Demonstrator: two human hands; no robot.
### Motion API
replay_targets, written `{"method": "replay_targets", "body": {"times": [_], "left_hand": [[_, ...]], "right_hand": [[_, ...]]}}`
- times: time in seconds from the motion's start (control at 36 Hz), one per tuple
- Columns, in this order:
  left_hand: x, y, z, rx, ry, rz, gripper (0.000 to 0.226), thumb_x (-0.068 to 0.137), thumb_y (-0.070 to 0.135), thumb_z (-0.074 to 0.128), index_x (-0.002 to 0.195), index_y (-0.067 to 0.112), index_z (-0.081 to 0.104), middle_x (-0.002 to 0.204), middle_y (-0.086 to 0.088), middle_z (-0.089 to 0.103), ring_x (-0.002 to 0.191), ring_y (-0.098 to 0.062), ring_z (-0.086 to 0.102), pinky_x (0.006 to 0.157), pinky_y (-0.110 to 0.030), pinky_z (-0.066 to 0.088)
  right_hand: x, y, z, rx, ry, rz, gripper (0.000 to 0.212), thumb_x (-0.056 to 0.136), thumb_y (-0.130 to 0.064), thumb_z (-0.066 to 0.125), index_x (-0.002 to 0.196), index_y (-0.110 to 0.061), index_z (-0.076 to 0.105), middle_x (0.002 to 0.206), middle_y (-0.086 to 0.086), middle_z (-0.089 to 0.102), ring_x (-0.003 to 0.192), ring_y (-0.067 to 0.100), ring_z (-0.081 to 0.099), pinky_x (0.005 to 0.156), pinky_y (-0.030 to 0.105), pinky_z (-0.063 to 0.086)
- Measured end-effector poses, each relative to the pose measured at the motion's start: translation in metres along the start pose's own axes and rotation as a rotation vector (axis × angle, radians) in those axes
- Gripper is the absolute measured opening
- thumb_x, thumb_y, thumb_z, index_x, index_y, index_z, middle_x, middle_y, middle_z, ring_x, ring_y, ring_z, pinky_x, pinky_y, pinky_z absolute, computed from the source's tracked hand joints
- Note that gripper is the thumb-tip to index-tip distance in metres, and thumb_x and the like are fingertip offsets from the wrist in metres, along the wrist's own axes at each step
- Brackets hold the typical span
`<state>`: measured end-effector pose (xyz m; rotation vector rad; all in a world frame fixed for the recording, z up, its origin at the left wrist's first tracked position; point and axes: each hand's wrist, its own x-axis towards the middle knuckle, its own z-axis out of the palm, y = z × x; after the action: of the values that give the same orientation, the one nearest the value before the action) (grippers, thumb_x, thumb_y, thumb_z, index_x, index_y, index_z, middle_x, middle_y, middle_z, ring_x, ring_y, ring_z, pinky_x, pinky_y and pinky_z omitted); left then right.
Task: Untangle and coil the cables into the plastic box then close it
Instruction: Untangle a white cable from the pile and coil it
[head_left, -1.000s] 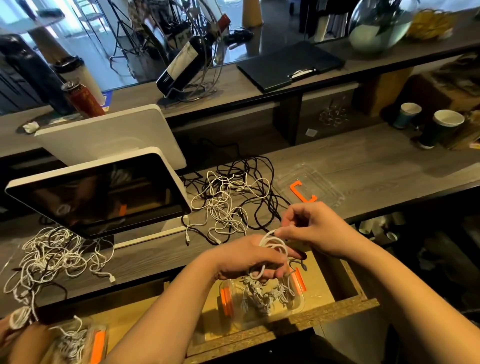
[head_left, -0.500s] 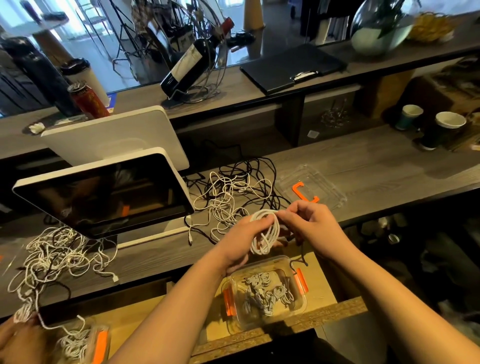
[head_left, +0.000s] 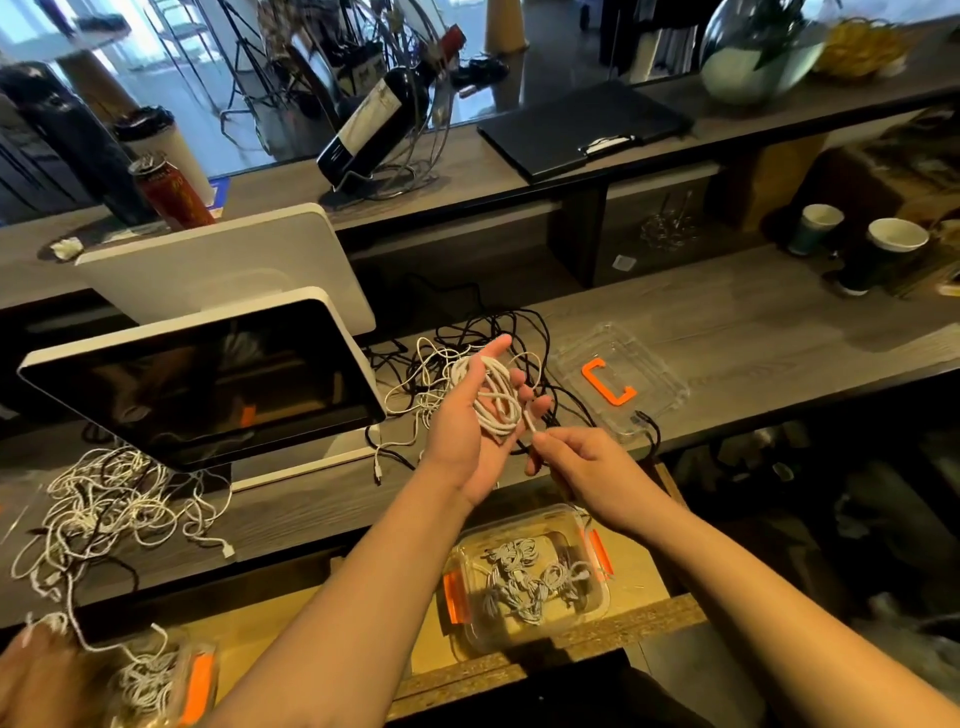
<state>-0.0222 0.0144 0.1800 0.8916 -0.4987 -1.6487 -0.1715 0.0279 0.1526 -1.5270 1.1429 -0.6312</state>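
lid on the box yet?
No. The box sits open with cables inside, and the lid lies apart on the counter.

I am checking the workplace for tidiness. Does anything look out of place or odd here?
Yes. The clear lid lies apart on the counter, far from its open plastic box. A tangled heap of white and black cables sprawls beside the monitor.
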Motion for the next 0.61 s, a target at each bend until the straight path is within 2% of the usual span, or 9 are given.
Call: {"method": "replay_targets", "body": {"times": [0.06, 0.11, 0.22, 0.33, 0.44, 0.61], "left_hand": [[0.001, 0.0, 0.002, -0.004, 0.029, 0.015, 0.036, 0.109, 0.032, 0.033, 0.128, 0.019, 0.061, 0.083, -0.003, 0.06, 0.073, -0.013, 0.056, 0.076, -0.033, 0.057], [0.001, 0.0, 0.003, 0.016, 0.059, 0.022, 0.035, 0.109, 0.032, 0.033, 0.127, 0.02, 0.061, 0.082, -0.002, 0.058, 0.071, -0.012, 0.053, 0.068, -0.029, 0.051], [0.003, -0.002, 0.003, 0.096, 0.1, 0.039, 0.033, 0.109, 0.034, 0.035, 0.124, 0.023, 0.061, 0.081, -0.001, 0.053, 0.067, -0.01, 0.047, 0.061, -0.025, 0.043], [0.003, -0.004, 0.006, 0.152, 0.134, 0.038, 0.035, 0.106, 0.043, 0.038, 0.123, 0.023, 0.062, 0.076, 0.002, 0.051, 0.064, -0.007, 0.044, 0.057, -0.023, 0.039], [0.006, -0.009, 0.004, 0.202, 0.179, 0.044, 0.031, 0.104, 0.041, 0.047, 0.12, 0.02, 0.063, 0.071, 0.003, 0.047, 0.056, -0.006, 0.037, 0.046, -0.019, 0.031], [0.012, -0.011, 0.001, 0.408, 0.238, 0.129, 0.033, 0.104, 0.045, 0.047, 0.114, 0.02, 0.066, 0.065, 0.006, 0.04, 0.051, -0.006, 0.029, 0.041, -0.019, 0.025]], "right_hand": [[-0.001, 0.0, 0.002, -0.03, -0.007, -0.007, 0.04, 0.104, -0.039, 0.044, 0.077, -0.02, 0.067, 0.057, 0.002, 0.045, 0.055, 0.021, 0.045, 0.057, 0.042, 0.039], [-0.002, 0.001, 0.005, -0.036, -0.011, 0.003, 0.04, 0.104, -0.04, 0.044, 0.075, -0.023, 0.066, 0.057, 0.003, 0.048, 0.056, 0.024, 0.05, 0.062, 0.05, 0.047], [-0.005, -0.001, 0.012, -0.034, -0.042, 0.043, 0.037, 0.104, -0.041, 0.044, 0.079, -0.024, 0.065, 0.056, 0.003, 0.056, 0.055, 0.028, 0.062, 0.067, 0.054, 0.054], [-0.008, -0.001, 0.017, -0.115, -0.011, 0.043, 0.036, 0.104, -0.039, 0.043, 0.084, -0.019, 0.065, 0.056, 0.001, 0.058, 0.055, 0.023, 0.067, 0.066, 0.048, 0.054], [-0.011, -0.005, 0.021, -0.231, -0.024, -0.005, 0.036, 0.104, -0.037, 0.045, 0.087, -0.014, 0.067, 0.059, -0.005, 0.055, 0.054, 0.01, 0.053, 0.06, 0.038, 0.048], [-0.016, -0.019, 0.024, -0.46, -0.109, -0.118, 0.028, 0.103, -0.036, 0.047, 0.096, -0.017, 0.066, 0.066, -0.006, 0.058, 0.058, 0.006, 0.05, 0.054, 0.024, 0.034]]}}
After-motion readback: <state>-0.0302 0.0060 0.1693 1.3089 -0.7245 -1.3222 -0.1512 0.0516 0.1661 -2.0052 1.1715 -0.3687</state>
